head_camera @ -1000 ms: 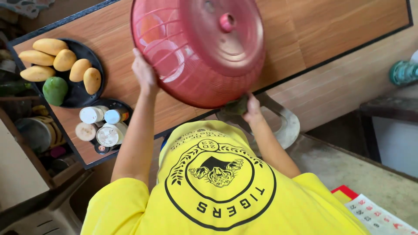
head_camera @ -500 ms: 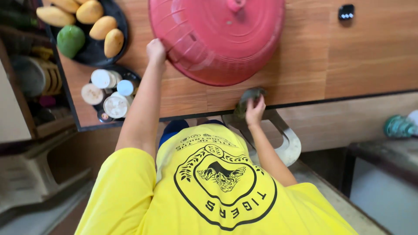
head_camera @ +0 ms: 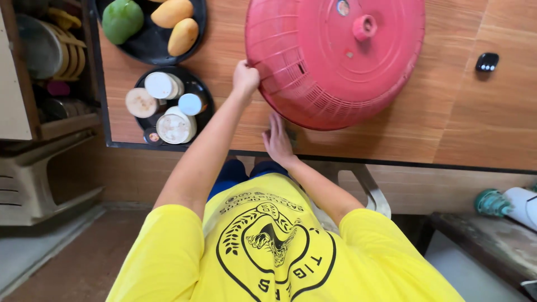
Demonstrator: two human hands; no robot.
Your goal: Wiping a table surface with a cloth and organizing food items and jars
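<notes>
A large red mesh food cover (head_camera: pixel 335 67) with a knob on top rests on the wooden table (head_camera: pixel 458 128), its near-left rim slightly raised. My left hand (head_camera: pixel 245 78) grips that rim at the cover's left side. My right hand (head_camera: pixel 277 142) lies flat on the table's near edge just below the cover, pressing on a dark cloth (head_camera: pixel 292 136) that is mostly hidden under the fingers.
Left of the cover, a black plate (head_camera: pixel 145 53) holds yellow mangoes and a green fruit (head_camera: pixel 122 19). A round black tray (head_camera: pixel 197 89) carries several white-lidded jars. A small black object (head_camera: pixel 487 61) lies at the right. A shelf with dishes (head_camera: pixel 50 50) stands beside the table's left end.
The cover has come down from a steep tilt to nearly flat on the table. My right hand has slid left along the table edge with the cloth.
</notes>
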